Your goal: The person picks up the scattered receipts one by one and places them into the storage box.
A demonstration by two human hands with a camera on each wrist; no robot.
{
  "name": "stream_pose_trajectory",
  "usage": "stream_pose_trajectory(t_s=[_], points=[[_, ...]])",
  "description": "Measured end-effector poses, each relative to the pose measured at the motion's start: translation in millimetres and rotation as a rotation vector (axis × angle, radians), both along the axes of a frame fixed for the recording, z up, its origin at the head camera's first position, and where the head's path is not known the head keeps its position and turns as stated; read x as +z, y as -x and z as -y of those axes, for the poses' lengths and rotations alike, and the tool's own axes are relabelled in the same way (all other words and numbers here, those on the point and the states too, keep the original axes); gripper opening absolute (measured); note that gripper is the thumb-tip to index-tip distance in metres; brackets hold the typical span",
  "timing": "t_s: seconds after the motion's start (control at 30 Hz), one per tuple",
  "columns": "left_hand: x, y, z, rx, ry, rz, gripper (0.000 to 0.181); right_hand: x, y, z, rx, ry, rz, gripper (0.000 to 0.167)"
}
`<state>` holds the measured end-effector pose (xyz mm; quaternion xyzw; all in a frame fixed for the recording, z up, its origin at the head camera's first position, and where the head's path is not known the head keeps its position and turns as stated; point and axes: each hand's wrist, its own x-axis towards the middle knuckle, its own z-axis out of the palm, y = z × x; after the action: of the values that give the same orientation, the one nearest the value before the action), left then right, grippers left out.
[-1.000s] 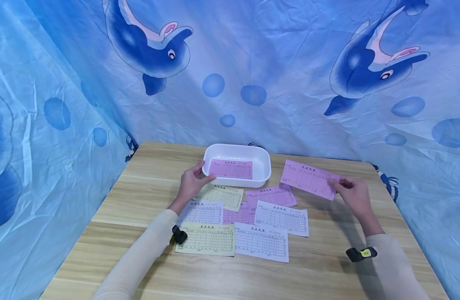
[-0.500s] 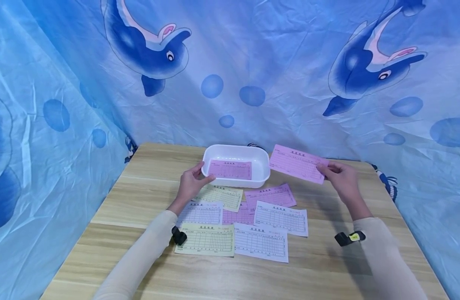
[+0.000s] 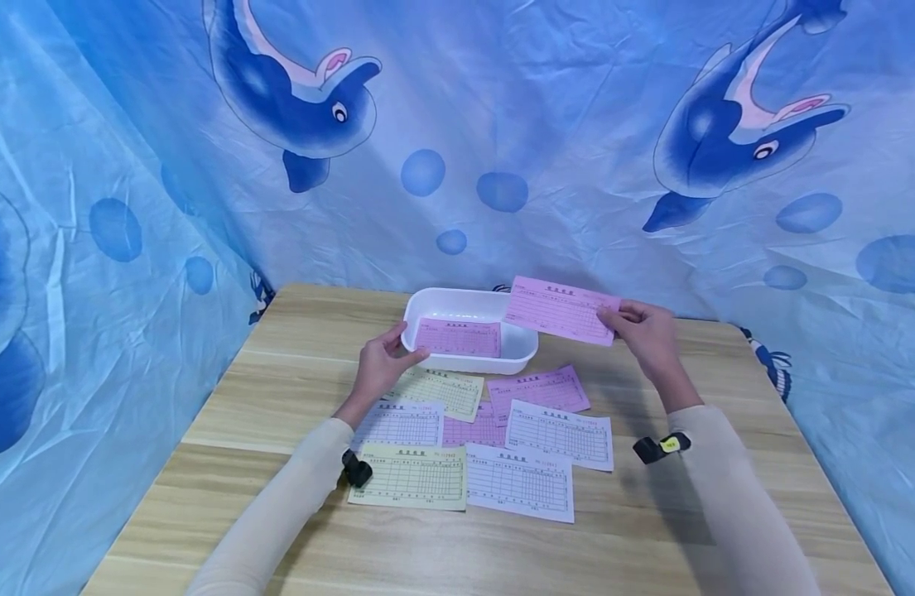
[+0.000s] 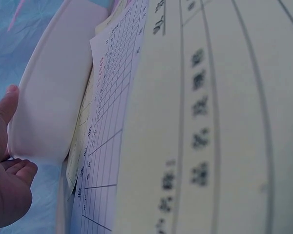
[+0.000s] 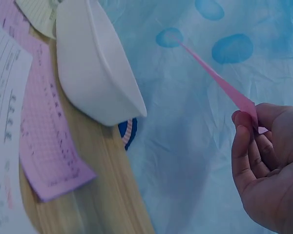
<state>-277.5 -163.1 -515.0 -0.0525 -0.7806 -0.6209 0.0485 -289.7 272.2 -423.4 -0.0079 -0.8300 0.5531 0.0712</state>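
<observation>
My right hand [image 3: 646, 331] pinches a pink receipt slip [image 3: 557, 310] by its right end, between thumb and fingers. The slip is in the air, its left end over the right rim of a white plastic tray [image 3: 518, 354]. Seen edge-on in the right wrist view, the held slip [image 5: 219, 83] slants away from the fingers. At the tray's left near corner, my left hand [image 3: 380, 364] holds the rim, thumb in front and fingers at the side. Another pink receipt slip [image 3: 458, 338] lies flat inside the tray.
On the wooden table [image 3: 278, 364], several slips lie in front of the tray, some overlapping: pink [image 3: 542, 389], white [image 3: 557, 434] and yellow [image 3: 408, 478]. A blue dolphin-print cloth [image 3: 472, 124] hangs behind the table and along its sides.
My right hand has carried the pink receipt slip leftward and away from me, from the tray's right side to over its right rim. My left hand stays at the tray.
</observation>
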Motion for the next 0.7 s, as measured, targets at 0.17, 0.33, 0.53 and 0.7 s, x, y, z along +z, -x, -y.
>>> stream_pose_trajectory(t_s=[0.17, 0.33, 0.53, 0.7], points=[[-0.5, 0.1, 0.4, -0.012, -0.015, 0.006, 0.083, -2.8, 13.4, 14, 0.043, 0.062, -0.028, 0.048], [3.5, -1.1, -1.7, -0.002, 0.003, 0.015, 0.082, -5.2, 24.5, 29, 0.060, 0.096, -0.024, 0.046], [-0.6, 0.8, -0.2, 0.009, 0.020, 0.001, 0.084, -7.1, 35.5, 49, 0.104, 0.127, -0.033, 0.042], [-0.7, 1.1, -0.5, 0.014, 0.014, -0.004, 0.084, -8.1, 44.1, 66, 0.127, 0.157, -0.023, 0.040]])
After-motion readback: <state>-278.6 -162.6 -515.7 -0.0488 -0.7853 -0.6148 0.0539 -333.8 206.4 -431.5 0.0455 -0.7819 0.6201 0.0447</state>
